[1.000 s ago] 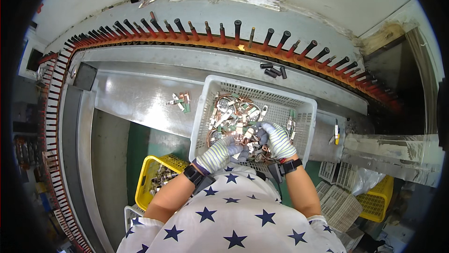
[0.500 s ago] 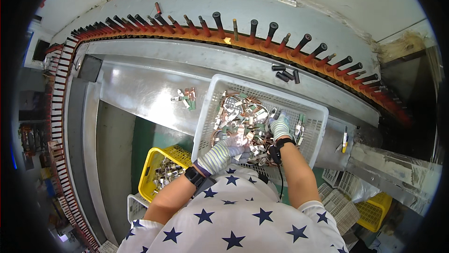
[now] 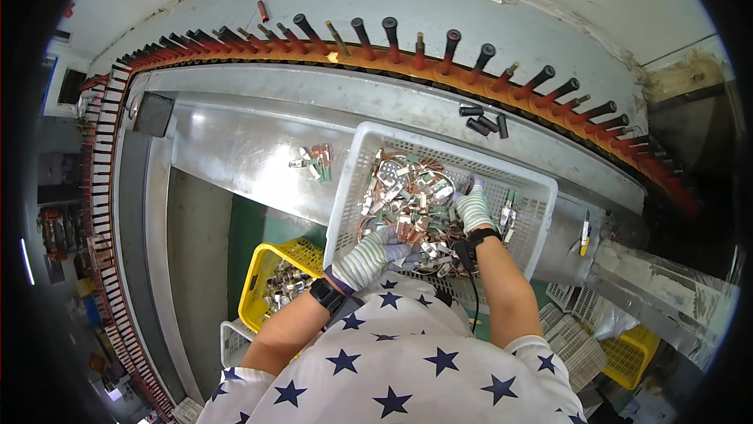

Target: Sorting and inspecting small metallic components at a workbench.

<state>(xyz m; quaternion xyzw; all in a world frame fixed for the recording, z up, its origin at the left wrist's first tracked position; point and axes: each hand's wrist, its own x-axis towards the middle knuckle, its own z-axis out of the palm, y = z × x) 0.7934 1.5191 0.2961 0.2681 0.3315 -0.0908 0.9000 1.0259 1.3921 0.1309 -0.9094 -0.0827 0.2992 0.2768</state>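
A light grey perforated basket point(image 3: 342, 196) holds a heap of small metal parts point(image 3: 423, 198), silver and copper-coloured, some with green pieces. Over the basket's near left part, my left hand point(image 3: 369, 258), in a striped glove, has its fingers curled together at the heap, beside copper-coloured parts; what they grip is hidden. My right hand point(image 3: 474, 211), gloved alike, reaches into the right side of the heap. Its thumb and fingers close around something small that I cannot make out. Right of it, several slim silver and green parts point(image 3: 509, 212) lie apart against the basket floor.
A curved conveyor chain point(image 3: 369, 59) with upright red and black posts runs behind the metal ledge. Black sleeves point(image 3: 485, 123) lie on that ledge. A few parts point(image 3: 314, 161) sit left of the basket. A yellow basket point(image 3: 249, 291) stands lower left; a yellow-handled cutter point(image 3: 584, 236) lies right.
The posts on the conveyor have travelled to the left. Both hands stay at the heap, with slight finger movement. The basket appears slightly further right in view.
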